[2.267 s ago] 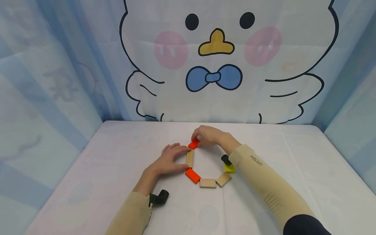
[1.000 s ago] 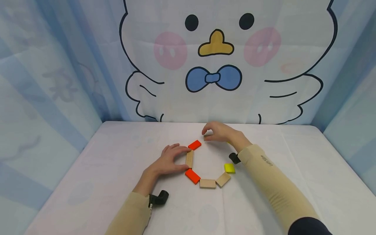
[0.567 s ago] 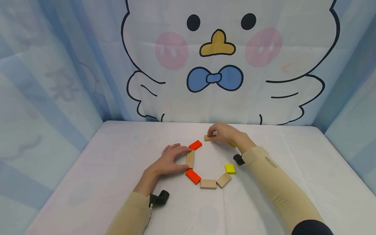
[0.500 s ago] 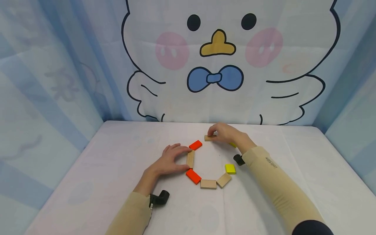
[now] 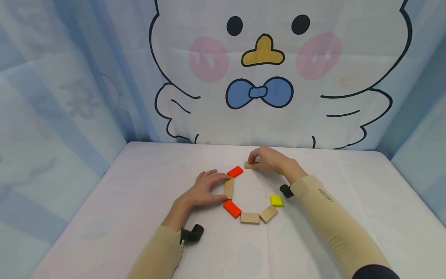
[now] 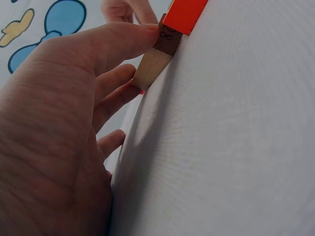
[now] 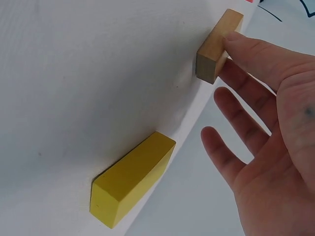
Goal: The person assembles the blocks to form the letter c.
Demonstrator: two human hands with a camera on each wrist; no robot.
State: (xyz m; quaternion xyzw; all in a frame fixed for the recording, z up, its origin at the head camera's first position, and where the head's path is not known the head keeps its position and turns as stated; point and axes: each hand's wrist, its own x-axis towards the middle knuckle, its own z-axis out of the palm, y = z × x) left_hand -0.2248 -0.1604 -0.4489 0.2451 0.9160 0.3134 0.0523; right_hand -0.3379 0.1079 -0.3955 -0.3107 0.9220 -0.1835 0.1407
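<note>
In the head view, my left hand (image 5: 202, 190) spans a plain wooden block (image 5: 228, 188), thumb and forefinger at its two ends. The left wrist view shows the thumb against this block (image 6: 151, 68), which has dark markings at its near end. My right hand (image 5: 270, 159) pinches another plain wooden block (image 5: 248, 165) at the back of the table, partly hidden by the fingers. In the right wrist view, the thumb lies on that block (image 7: 219, 42) with fingers behind it. A red block (image 5: 235, 171) sits between the two held blocks, touching the left one and apart from the right one.
The ring continues with a red block (image 5: 232, 208), two plain blocks (image 5: 250, 218) (image 5: 269, 214) and a yellow block (image 5: 277, 200). Another yellow block (image 7: 133, 177) stands below the right hand, mostly hidden in the head view. A white cloth (image 5: 122, 217) covers the table.
My right hand has left the red block at the back and moved right onto a plain wooden block, which it now pinches. My left hand stays on its block. The head view has shifted slightly.
</note>
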